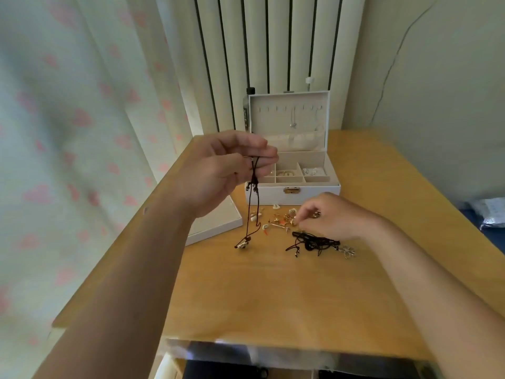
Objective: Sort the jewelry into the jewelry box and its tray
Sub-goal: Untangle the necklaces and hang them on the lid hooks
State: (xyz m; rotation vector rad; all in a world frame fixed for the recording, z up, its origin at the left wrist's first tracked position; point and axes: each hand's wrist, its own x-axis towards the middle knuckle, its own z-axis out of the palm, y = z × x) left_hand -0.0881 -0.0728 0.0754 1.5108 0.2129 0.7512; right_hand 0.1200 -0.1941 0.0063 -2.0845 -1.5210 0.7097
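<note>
Entry, head view only.

Progress: partway, by my judgement. The jewelry box (292,190) stood open at the back of the surface (273,296). A thin chain (293,119) hung from the hooks inside the lid, and a few small pieces sat in the front compartments (311,171). The tray (218,227) lay left of the box, mostly hidden behind my left forearm, so I could not read its contents.

Left to sort:
- a scatter of small gold and white pieces (281,220) just in front of the box
- a tangle of black cord (311,242) with a flower pendant (348,251) at its right end
- the black cord necklace (249,214) in hand

Left hand (229,170): raised in front of the box's left end, thumb and fingertips pinching the top of the black cord necklace. The cord hung straight down from the pinch. Its pendant (243,245) sat at or just above the surface, near the corner of the tray; which of the two, I could not tell.

Right hand (336,217): low over the surface, fingers curled down at the right edge of the scatter, with the black tangle just below it. A small gold piece showed at the fingers, but the blur kept me from telling whether it was pinched or merely touched.

Judgement: the necklace belongs on a free lid hook, which lay above and to the right of the left hand.
</note>
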